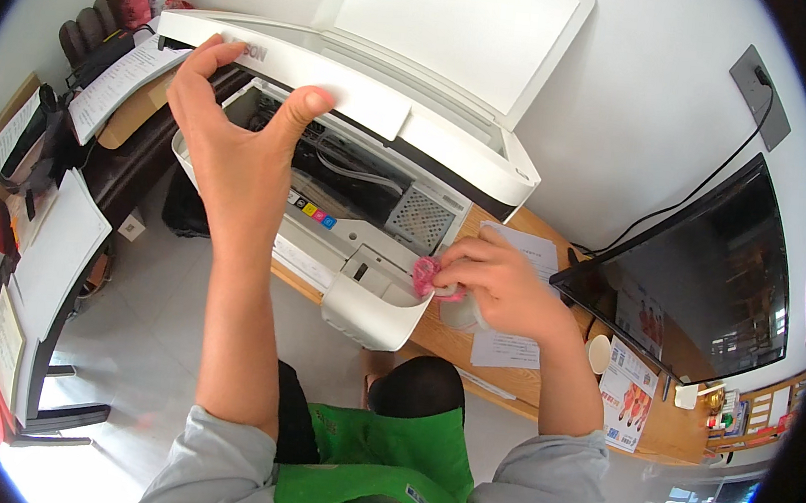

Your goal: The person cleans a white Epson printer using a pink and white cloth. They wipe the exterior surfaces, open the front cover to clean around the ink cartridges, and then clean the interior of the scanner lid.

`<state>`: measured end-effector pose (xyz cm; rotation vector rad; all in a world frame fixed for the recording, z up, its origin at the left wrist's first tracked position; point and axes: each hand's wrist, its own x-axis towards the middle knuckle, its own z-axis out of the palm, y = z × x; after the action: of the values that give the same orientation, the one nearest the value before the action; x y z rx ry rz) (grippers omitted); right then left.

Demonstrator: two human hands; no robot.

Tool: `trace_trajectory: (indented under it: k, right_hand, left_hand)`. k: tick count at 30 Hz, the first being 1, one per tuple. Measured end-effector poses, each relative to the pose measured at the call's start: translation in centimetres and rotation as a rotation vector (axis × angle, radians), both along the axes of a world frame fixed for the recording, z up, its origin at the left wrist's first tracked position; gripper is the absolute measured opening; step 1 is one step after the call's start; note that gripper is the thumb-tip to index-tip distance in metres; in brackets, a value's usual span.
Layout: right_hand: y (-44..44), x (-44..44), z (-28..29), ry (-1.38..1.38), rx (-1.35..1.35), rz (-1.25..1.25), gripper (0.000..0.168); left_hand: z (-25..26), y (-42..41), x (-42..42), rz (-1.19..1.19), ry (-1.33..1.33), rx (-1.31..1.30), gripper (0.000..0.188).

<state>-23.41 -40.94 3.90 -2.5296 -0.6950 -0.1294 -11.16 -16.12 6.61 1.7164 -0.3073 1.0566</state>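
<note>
A white Epson inkjet printer (381, 257) stands before me with its scanner unit (359, 97) tilted up and its flat lid (458, 26) raised against the wall. My left hand (238, 118) grips the scanner unit's front edge, fingers on the front panel and thumb near its lower rim. Beneath, the inside shows a ribbon cable (360, 170), a perforated grey panel (420, 217) and a row of coloured ink labels (311, 212). In my right hand (490, 281) is a crumpled pink cloth (425, 275), touching the printer's right front part.
Printed sheets (509, 351) lie on the wooden desk (439, 334) beside the printer. To the right stand a black monitor (688, 276), a paper cup (598, 353) and a leaflet (627, 397). A dark table (134, 156) with papers (61, 257) is at left. A cable (711, 178) runs down the wall.
</note>
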Motion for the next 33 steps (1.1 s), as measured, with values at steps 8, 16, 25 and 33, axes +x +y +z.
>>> trace_trajectory:
  k: [8,16,25,33]
  right_hand:
    - [-0.8,0.5,-1.3,-0.26,0.174,-0.369,0.039]
    - [1.6,4.6,-2.4,-0.238,-0.072,-0.235,0.053]
    - [0.9,3.0,-1.6,-0.192,-0.246,-0.186,0.04]
    - [-0.9,1.9,-0.9,-0.315,-0.088,-0.329,0.038]
  left_hand:
    - [0.4,-0.4,0.2,0.043,-0.037,0.012,0.074]
    - [0.7,-1.0,0.6,0.036,-0.056,-0.039,0.074]
    - [0.6,-0.9,0.8,0.052,-0.054,-0.008,0.075]
    - [0.5,-1.1,0.7,0.076,-0.045,-0.008,0.075]
